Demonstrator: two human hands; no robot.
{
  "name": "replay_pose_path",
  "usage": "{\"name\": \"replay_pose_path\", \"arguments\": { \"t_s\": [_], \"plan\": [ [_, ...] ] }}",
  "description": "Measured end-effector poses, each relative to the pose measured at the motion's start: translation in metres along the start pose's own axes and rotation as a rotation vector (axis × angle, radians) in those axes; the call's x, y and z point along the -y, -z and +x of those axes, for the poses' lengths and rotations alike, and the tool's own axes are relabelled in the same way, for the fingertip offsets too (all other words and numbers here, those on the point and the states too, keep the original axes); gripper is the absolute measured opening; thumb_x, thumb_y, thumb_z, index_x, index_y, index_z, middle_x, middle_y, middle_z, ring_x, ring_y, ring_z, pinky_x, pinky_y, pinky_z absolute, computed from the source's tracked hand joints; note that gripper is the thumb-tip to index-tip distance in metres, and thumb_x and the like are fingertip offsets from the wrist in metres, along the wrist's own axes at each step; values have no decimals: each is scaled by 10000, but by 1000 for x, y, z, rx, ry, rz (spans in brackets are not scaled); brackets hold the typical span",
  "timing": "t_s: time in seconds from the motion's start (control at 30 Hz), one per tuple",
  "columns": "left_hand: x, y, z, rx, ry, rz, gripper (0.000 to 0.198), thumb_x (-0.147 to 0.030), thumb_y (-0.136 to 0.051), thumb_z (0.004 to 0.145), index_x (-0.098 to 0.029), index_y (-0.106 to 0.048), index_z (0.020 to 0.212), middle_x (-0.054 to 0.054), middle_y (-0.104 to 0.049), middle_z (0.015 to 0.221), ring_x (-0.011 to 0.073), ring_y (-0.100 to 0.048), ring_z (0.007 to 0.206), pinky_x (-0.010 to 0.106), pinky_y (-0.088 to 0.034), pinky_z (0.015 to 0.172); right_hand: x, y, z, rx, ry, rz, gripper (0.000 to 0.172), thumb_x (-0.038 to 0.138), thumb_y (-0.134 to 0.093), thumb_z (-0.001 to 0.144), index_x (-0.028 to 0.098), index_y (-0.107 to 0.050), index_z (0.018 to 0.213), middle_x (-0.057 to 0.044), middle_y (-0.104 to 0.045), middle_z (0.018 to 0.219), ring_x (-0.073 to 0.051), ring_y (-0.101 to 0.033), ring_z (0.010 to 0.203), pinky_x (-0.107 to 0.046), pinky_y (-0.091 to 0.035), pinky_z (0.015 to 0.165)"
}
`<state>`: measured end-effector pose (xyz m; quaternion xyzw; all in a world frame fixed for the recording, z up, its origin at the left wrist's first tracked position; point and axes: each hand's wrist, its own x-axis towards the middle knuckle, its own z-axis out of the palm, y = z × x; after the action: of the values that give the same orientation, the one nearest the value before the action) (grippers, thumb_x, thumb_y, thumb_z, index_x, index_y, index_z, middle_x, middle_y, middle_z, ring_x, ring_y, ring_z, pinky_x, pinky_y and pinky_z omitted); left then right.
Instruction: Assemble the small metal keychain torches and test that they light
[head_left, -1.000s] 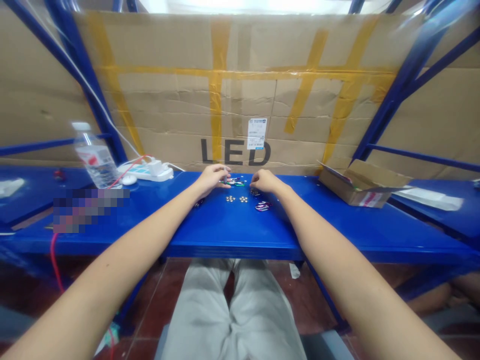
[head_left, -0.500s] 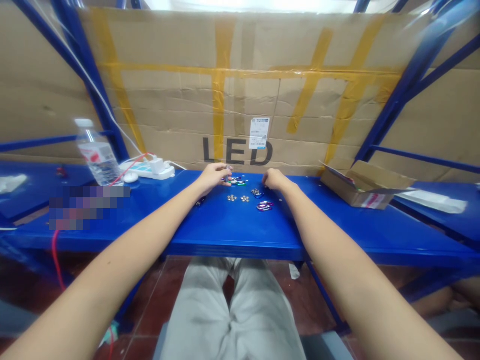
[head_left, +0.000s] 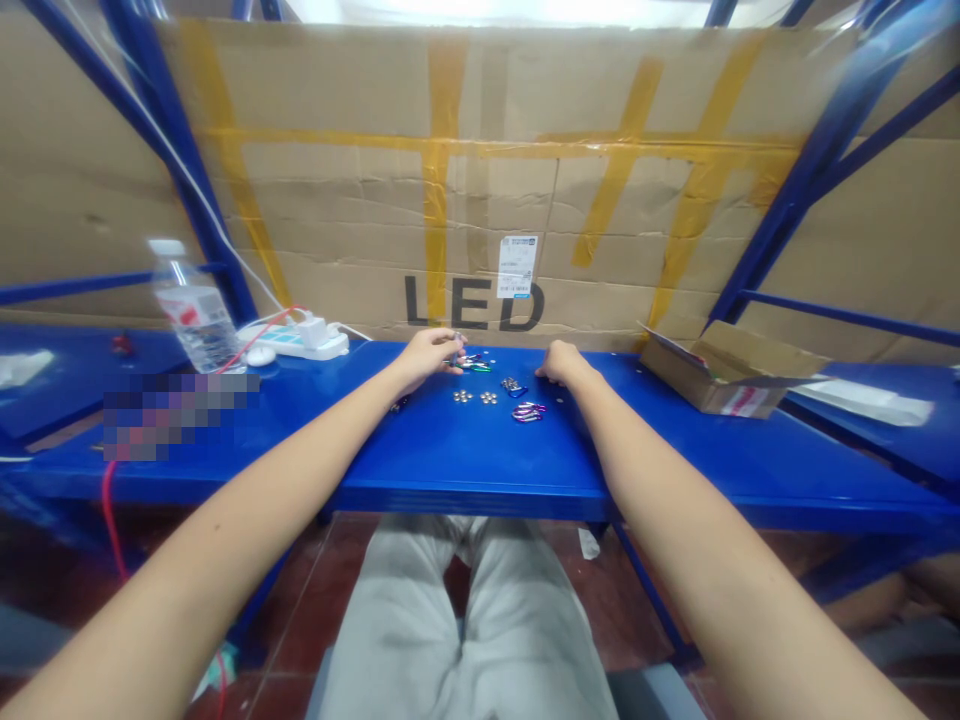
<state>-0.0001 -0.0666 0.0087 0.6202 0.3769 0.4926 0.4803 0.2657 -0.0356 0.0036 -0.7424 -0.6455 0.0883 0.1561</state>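
Tabletop (head_left: 465, 465): smooth, glossy, looks like painted metal. Looped clips (head_left: 529, 411): shiny, metallic in look. Small round pieces (head_left: 463, 397): bright metallic sheen. Bottle (head_left: 196, 315): clear, glossy plastic. Power strip (head_left: 300, 342): smooth plastic. Backing sheet (head_left: 360, 225): cardboard, matt, creased; its tape strips (head_left: 435, 220) shine. Open box (head_left: 682, 378): matt cardboard. Trousers (head_left: 420, 620): wrinkled matt cloth.

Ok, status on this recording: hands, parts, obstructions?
Left hand holding small piece, unidentifiable. Right hand beside blue carabiner, grip hidden. Purple carabiners nearer camera. Cardboard box farther right, out of the way.
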Motion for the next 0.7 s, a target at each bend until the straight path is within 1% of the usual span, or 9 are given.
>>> {"name": "replay_pose_path", "arguments": {
  "t_s": [0.1, 0.17, 0.27, 0.33, 0.4, 0.47, 0.53, 0.63, 0.7],
  "plan": [
    [0, -1, -1, 20, -3, 23, 82, -96, -688, 840, -97, -686, 922, 67, -660, 805, 156, -651, 779, 352, -604, 727, 0, 1, -5, 31, 41, 73, 77, 123, -725, 786, 99, -699, 718, -71, -648, 546, -164, -584, 468, -302, -519, 573],
    [0, -2, -2, 27, 1, 35, 105, -97, -697, 831, -96, -688, 935, 73, -671, 809, 158, -655, 778, 344, -598, 721, 7, 1, -11, 64, 134, 228, 80, 73, -688, 793, 107, -676, 722, -50, -655, 568, -120, -527, 426, -278, -492, 540],
    [0, -2, -3, 49, -10, 63, 132, -128, -719, 822, -103, -697, 950, 72, -683, 804, 153, -652, 752, 325, -583, 694, 26, 1, -23, 77, 340, 526, 65, 68, -646, 824, 116, -660, 782, -35, -678, 632, -90, -516, 445, -236, -460, 513],
    [0, -2, -3, 74, -33, 103, 143, -155, -731, 817, -114, -710, 951, 59, -681, 779, 143, -640, 711, 303, -564, 664, 42, 1, -32, 58, 465, 653, 53, 103, -634, 839, 127, -655, 797, -26, -682, 658, -90, -526, 468, -224, -449, 501],
    [0, -2, -4, 106, -55, 159, 146, -177, -731, 817, -127, -722, 953, 41, -667, 736, 138, -625, 672, 285, -542, 632, 55, 2, -40, 6, 539, 723, 39, 129, -628, 837, 134, -662, 819, -17, -677, 665, -95, -534, 482, -223, -448, 497],
    [1, -2, -4, 137, -69, 217, 152, -201, -732, 815, -139, -732, 954, 31, -656, 706, 141, -615, 650, 275, -520, 604, 64, 2, -47, -25, 573, 749, 47, 155, -629, 831, 139, -673, 837, -12, -671, 671, -103, -544, 497, -226, -452, 502],
    [2, -2, -4, 168, -83, 274, 168, -238, -731, 817, -149, -739, 960, 24, -647, 677, 143, -603, 618, 265, -491, 572, 66, 1, -50, -21, 589, 710, 75, 181, -627, 827, 144, -690, 846, -8, -670, 672, -102, -530, 495, -228, -445, 507],
    [6, 0, -2, 187, -121, 380, 210, -301, -715, 830, -158, -746, 980, -2, -613, 599, 123, -538, 521, 248, -419, 527, 64, -3, -50, -11, 606, 632, 116, 200, -617, 824, 146, -711, 866, -9, -681, 694, -102, -525, 509, -233, -442, 539],
    [8, 1, -1, 185, -183, 451, 223, -331, -699, 838, -158, -751, 969, -11, -605, 582, 113, -502, 503, 246, -395, 538, 62, -5, -48, -38, 631, 579, 124, 203, -617, 822, 148, -720, 864, -15, -694, 729, -110, -554, 564, -237, -451, 590]
  ]
}}
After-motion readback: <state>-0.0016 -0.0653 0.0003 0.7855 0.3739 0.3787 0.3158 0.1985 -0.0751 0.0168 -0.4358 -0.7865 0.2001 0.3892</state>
